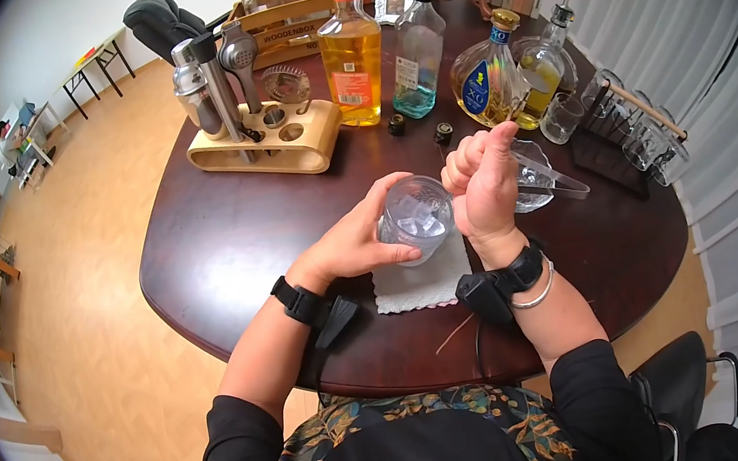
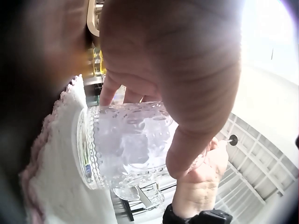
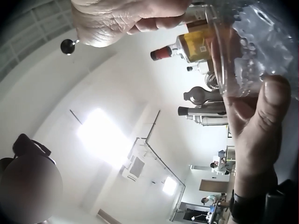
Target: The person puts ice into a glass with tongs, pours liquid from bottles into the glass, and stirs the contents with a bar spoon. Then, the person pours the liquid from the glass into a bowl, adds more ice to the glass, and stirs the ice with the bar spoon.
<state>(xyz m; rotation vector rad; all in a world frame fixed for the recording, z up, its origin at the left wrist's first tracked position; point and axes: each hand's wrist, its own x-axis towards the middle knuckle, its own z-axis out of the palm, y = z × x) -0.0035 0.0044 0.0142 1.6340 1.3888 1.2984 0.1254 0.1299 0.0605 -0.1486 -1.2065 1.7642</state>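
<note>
My left hand (image 1: pixel 350 241) holds a clear textured drinking glass (image 1: pixel 410 257) low over a white cloth (image 1: pixel 417 288), fingers and thumb around its side. Ice cubes (image 1: pixel 422 223) lie inside; the left wrist view shows them through the beaded wall (image 2: pixel 135 144). Close to the right of the rim is my right hand (image 1: pixel 486 190), its fingers curled and thumb up. From this fist pokes a thin metal rod with a black round knob (image 3: pixel 67 46), also visible in the left wrist view (image 2: pixel 233 140). Its other end is hidden.
A glass bowl (image 1: pixel 530 200) with tongs (image 1: pixel 563 181) stands right of my right hand. Behind are a wooden bar-tool stand (image 1: pixel 319 143), an amber bottle (image 1: pixel 352 63), a clear bottle (image 1: pixel 416 54), an XO bottle (image 1: pixel 485 82) and two dark caps. A glass rack (image 1: pixel 645 111) is farther right.
</note>
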